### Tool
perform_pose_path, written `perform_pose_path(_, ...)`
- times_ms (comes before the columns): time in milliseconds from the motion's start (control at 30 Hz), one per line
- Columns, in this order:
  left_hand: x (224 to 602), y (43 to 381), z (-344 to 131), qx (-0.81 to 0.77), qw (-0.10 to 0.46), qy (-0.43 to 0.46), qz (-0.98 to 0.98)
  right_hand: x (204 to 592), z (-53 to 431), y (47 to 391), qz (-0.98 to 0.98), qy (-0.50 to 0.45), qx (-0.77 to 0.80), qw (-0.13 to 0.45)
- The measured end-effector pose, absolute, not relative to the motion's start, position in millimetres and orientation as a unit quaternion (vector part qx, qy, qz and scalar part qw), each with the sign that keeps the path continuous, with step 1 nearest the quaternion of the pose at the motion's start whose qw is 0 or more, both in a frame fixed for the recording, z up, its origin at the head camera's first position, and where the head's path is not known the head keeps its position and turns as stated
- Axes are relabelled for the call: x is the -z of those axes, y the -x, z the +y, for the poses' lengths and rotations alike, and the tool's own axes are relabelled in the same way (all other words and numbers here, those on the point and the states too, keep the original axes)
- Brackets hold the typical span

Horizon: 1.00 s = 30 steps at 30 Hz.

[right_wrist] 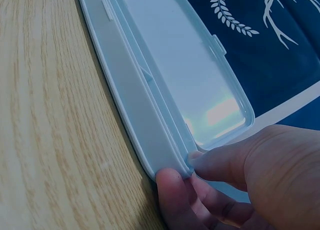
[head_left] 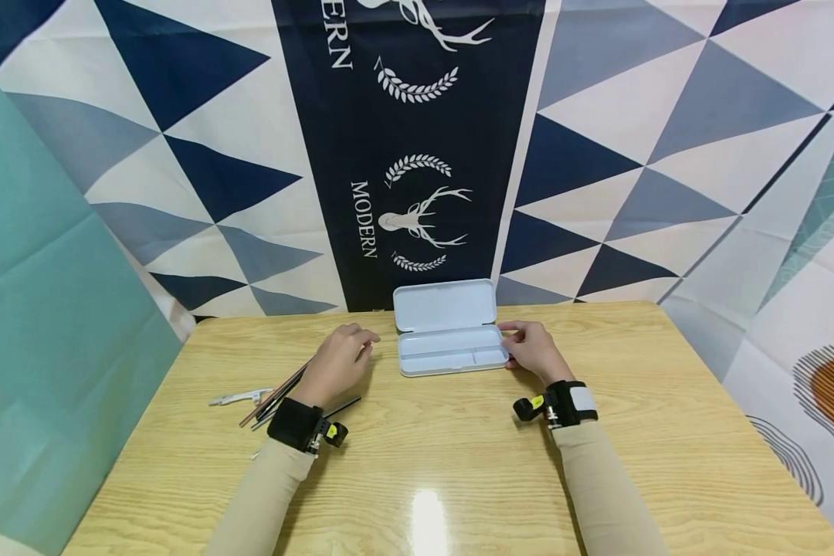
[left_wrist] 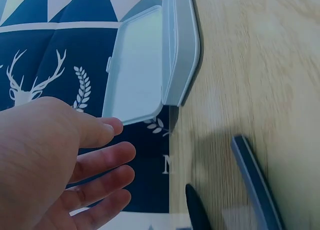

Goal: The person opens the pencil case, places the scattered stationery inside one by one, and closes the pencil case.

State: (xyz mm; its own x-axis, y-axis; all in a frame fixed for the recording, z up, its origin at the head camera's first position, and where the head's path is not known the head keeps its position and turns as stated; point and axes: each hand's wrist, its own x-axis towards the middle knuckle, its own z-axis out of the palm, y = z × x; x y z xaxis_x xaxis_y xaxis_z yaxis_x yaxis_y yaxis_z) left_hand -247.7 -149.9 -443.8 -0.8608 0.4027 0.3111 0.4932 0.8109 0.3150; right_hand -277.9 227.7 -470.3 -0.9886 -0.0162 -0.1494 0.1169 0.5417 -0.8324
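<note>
A pale blue pencil case (head_left: 452,372) lies on the table with its lid (head_left: 445,306) raised against the backdrop. Its tray, split by a divider, holds nothing that I can see. My right hand (head_left: 533,351) pinches the case's right end, thumb at the rim and fingers against the outside in the right wrist view. To the left of the case, my left hand (head_left: 335,364) hovers with relaxed, slightly bent fingers and touches nothing. Beneath and beside the left wrist lie several thin pencil-like sticks (head_left: 276,398), partly hidden by the hand.
A slim white tool (head_left: 236,398) of unclear kind lies left of the sticks. One dark stick (head_left: 345,406) pokes out right of the left wrist. The wooden table (head_left: 445,448) ends at a patterned cloth backdrop (head_left: 403,139) behind the case.
</note>
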Motion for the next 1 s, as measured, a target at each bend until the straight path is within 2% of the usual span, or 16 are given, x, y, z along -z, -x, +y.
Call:
perform_pose_path(800, 442.2, 244.2, -177.6, 0.233, 0.142, 0.194, -0.942, 471.7, 227.6, 277.8, 0.875, -0.025, 0.478, 0.072)
perform_pose_path(1000, 439.7, 242.6, -181.2, 0.243, 0.134, 0.18, -0.944, 471.1, 228.3, 278.0, 0.872, -0.026, 0.482, 0.076)
